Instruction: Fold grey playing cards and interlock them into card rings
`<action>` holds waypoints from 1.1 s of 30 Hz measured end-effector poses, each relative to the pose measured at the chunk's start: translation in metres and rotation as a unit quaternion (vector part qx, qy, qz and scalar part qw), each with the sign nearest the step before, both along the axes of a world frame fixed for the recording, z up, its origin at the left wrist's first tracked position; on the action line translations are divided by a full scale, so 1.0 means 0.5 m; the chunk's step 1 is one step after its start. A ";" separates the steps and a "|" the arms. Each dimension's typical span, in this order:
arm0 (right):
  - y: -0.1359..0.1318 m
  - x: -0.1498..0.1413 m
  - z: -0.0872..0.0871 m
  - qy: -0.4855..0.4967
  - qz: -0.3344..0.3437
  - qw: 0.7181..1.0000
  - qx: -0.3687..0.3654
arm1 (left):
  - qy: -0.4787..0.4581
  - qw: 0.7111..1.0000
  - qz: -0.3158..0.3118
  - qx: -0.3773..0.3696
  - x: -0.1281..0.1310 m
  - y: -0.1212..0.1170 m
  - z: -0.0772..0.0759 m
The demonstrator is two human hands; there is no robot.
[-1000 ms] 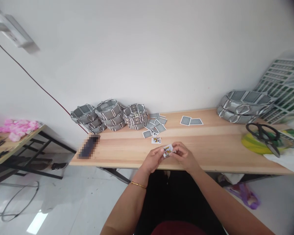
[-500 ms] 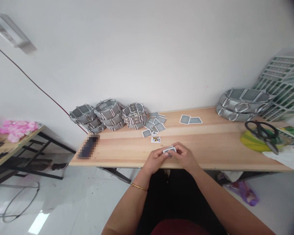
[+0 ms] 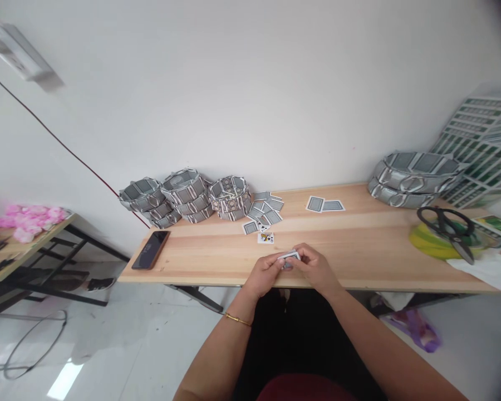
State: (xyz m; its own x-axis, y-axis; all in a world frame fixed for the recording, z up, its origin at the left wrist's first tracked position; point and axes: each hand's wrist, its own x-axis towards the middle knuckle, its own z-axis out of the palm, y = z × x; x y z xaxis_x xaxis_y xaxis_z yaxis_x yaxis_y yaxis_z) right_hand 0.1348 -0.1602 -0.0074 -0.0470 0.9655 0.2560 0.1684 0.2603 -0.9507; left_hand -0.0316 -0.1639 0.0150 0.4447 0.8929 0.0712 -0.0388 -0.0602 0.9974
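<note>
Playing card (image 3: 291, 257): pinched between both hands, just above the tabletop (image 3: 217, 253) near its front edge, roughly centred in front of the person. Grey patterned back faces the head camera. Visible long edge runs about left-right, right end slightly farther from the body. One card or several layers: can't tell.

Left hand (image 3: 263, 274): fingers curled, thumb on the card's left end. Right hand (image 3: 316, 267): same grip at the right end, thumb over the near side. Both closed on the card, fingertips nearly meeting.

Beyond the hands: face-up picture card (image 3: 265, 238), long axis left-right, touching the loose card pile (image 3: 268, 211), mostly backs up, mixed angles. Patterned ring stack (image 3: 230, 203) just left of the pile.

Hard to see: card's underside and lower part, covered by fingers. Pile cards overlap, no clean count. Yellow item (image 3: 421, 240) partly behind scissors (image 3: 446, 225). Printed sheets (image 3: 476, 145) blurred, cut off at right.
</note>
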 end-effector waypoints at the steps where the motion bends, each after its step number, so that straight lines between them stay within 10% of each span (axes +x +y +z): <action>1: 0.000 -0.001 -0.001 0.013 -0.001 1.000 -0.007 | 0.004 1.000 0.004 0.002 0.000 0.000 0.000; 16: -0.004 0.005 -0.002 0.067 0.035 0.997 -0.033 | -0.104 0.986 0.040 -0.124 0.001 0.009 -0.032; 33: 0.002 0.005 -0.005 0.052 0.028 0.998 -0.016 | -0.032 0.998 0.032 -0.048 0.003 0.001 -0.008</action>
State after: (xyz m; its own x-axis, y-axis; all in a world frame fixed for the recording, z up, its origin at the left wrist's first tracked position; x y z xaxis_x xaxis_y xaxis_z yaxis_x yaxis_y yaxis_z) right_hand 0.1375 -0.1591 -0.0097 -0.0757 0.9697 0.2324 0.0539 0.2367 -0.9701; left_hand -0.0301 -0.1633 0.0111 0.3836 0.9234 0.0096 -0.1011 0.0316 0.9944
